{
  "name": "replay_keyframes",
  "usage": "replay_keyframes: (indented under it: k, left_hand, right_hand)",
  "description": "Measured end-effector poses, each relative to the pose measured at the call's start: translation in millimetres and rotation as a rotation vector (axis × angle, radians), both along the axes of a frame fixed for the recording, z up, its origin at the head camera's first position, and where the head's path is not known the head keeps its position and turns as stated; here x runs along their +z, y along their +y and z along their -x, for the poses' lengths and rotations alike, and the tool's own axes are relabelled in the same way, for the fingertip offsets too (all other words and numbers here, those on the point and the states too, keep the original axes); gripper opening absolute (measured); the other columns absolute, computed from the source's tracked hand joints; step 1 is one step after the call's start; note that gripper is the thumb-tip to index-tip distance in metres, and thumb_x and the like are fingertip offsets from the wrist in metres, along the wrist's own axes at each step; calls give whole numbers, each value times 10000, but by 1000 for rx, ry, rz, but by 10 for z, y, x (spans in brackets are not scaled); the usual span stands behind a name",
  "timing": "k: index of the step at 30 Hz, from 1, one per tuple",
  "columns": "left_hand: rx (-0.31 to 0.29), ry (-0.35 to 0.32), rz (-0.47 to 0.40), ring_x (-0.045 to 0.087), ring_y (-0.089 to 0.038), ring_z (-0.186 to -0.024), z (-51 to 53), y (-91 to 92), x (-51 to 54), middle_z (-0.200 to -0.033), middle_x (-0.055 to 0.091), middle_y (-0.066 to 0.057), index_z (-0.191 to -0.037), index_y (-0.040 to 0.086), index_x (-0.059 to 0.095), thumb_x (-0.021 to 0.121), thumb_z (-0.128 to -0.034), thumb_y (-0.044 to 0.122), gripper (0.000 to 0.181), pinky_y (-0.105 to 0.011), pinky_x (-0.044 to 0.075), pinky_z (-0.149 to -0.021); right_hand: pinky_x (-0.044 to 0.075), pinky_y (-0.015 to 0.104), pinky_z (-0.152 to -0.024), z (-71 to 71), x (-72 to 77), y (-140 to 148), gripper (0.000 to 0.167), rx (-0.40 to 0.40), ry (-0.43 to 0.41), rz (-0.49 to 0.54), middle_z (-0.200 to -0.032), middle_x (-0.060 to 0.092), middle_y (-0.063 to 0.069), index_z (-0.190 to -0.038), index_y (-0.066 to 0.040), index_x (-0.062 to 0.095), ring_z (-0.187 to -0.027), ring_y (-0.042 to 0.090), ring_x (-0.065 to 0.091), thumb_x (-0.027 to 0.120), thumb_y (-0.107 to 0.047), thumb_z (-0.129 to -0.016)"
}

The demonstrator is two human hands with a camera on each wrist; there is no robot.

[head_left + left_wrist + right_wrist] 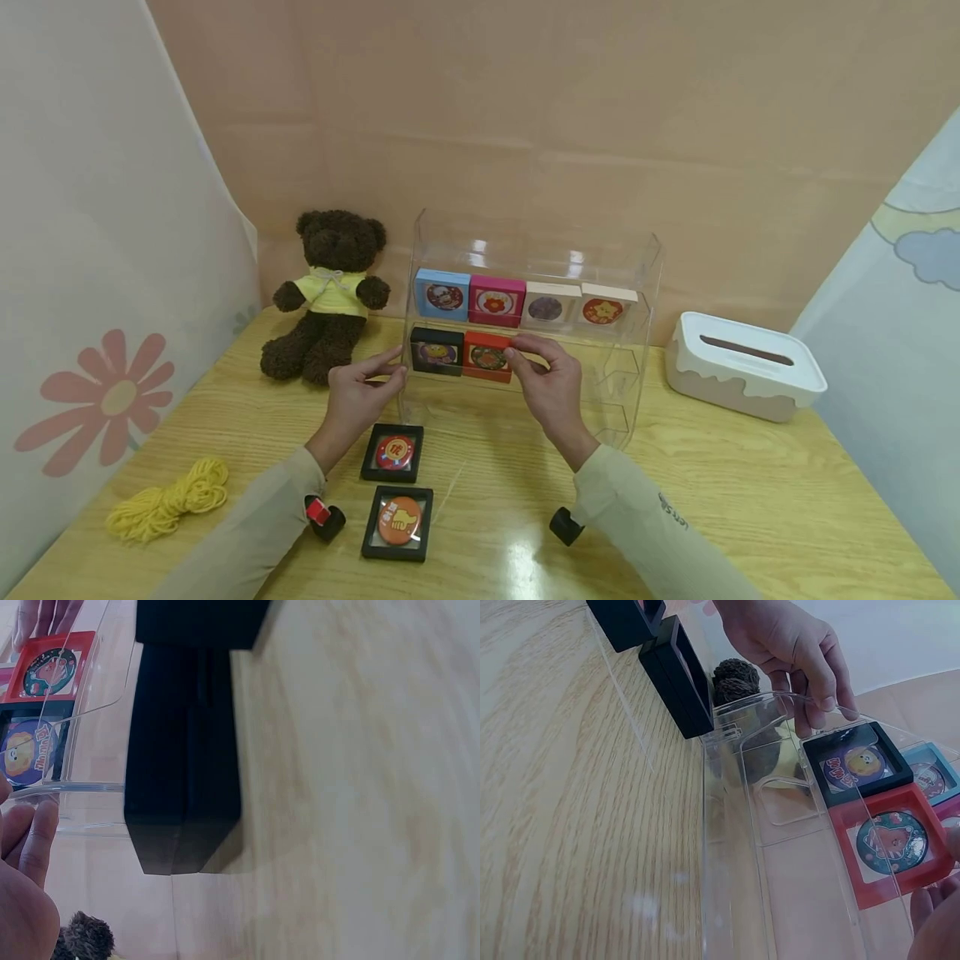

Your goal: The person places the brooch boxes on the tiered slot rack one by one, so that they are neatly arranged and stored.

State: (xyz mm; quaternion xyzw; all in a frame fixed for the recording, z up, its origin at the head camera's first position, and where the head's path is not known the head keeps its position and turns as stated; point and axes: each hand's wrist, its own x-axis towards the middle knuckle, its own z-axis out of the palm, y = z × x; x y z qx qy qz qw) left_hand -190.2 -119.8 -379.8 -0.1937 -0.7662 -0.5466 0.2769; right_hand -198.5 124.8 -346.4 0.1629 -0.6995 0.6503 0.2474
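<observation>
A clear stepped display rack [537, 271] stands on the table in the head view. My left hand [358, 400] pinches its left side edge between thumb and fingers. On the lower filled tier, a red square frame [477, 371] with a round badge stands beside a black frame [437, 335]. My right hand [551, 387] holds the red frame by its right edge, thumb in front. The right wrist view shows the red frame [843, 817] touching the black one. Above them stand a blue frame [420, 300], a magenta frame [498, 282] and two cream frames [553, 290].
Two black badge frames [367, 465] lie on the table before the rack. A brown teddy bear [332, 287] in yellow sits at the back left. Yellow cord [168, 504] lies at the front left, and a white tissue box [742, 392] stands at the right.
</observation>
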Motion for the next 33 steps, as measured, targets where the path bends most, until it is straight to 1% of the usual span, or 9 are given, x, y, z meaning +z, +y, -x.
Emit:
replay_keyframes:
  k: [3, 7, 12, 17, 20, 22, 26, 29, 33]
  left_hand:
    - [-5, 13, -5, 680, -321, -701, 7, 6, -1, -829, 692, -203, -1091, -95, 671, 662, -826, -113, 267, -233, 557, -587]
    - [-8, 31, -3, 679, -324, -696, 39, 7, 2, -818, 692, -200, -1081, -97, 675, 663, -822, -112, 260, -237, 557, -588]
    - [-10, 32, -5, 679, -324, -697, 72, 9, 13, -814, 693, -198, -1084, -95, 675, 666, -823, -106, 261, -234, 557, -591]
    - [-13, 16, -6, 672, -358, -711, 75, 9, 0, -822, 692, -201, -1097, -96, 669, 660, -831, -103, 266, -223, 555, -598]
    - [-12, 3, -6, 673, -356, -723, 69, 8, -6, -830, 693, -200, -1105, -93, 667, 657, -837, -97, 268, -227, 556, -603]
    - [-10, 0, -1, 675, -350, -724, 62, 7, -5, -832, 692, -202, -1105, -93, 667, 659, -837, -93, 269, -228, 556, -605]
    - [3, 2, 8, 679, -325, -719, 38, -2, 5, -836, 692, -201, -1090, -96, 671, 666, -828, -97, 262, -223, 555, -598]
    - [7, 0, 5, 681, -309, -717, 23, -12, 9, -841, 693, -200, -1078, -102, 673, 667, -823, -102, 254, -220, 553, -596]
    - [0, -16, -2, 679, -321, -728, 5, -22, -2, -860, 692, -202, -1080, -101, 671, 666, -826, -98, 254, -224, 555, -597]
  right_hand:
    - [554, 291, -743, -31, 16, 13, 150, -34, 25, -11, -1034, 626, 276, -957, 160, 675, -985, 298, 605, 685, 84, -828]
    - [533, 247, -695, -82, 55, 22, 137, -73, 101, -22, -1014, 632, 271, -946, 161, 672, -973, 236, 595, 678, 98, -825]
    - [521, 223, -657, -208, 113, -25, 112, -27, 165, -58, -974, 628, 265, -918, 163, 667, -907, 163, 601, 664, 140, -809]
    - [556, 328, -658, -431, 106, -104, 159, 112, 142, -205, -964, 632, 236, -954, 115, 675, -851, 295, 610, 674, 142, -797]
    - [563, 424, -658, -507, -42, -145, 226, 218, 95, -294, -981, 641, 210, -1014, 90, 670, -864, 354, 602, 703, 109, -790]
    - [563, 442, -669, -535, -165, -174, 270, 279, 67, -342, -1004, 648, 180, -1053, 73, 665, -888, 350, 607, 725, 75, -789]
    - [560, 400, -741, -584, -359, -223, 335, 402, 1, -401, -1074, 654, 132, -1128, 26, 655, -951, 278, 620, 751, -36, -813]
    - [543, 342, -800, -628, -426, -248, 357, 472, -52, -427, -1114, 650, 106, -1160, 1, 649, -973, 242, 623, 744, -122, -839]
    - [526, 315, -834, -676, -486, -260, 383, 530, -119, -445, -1140, 645, 130, -1168, -4, 651, -976, 275, 628, 744, -188, -845]
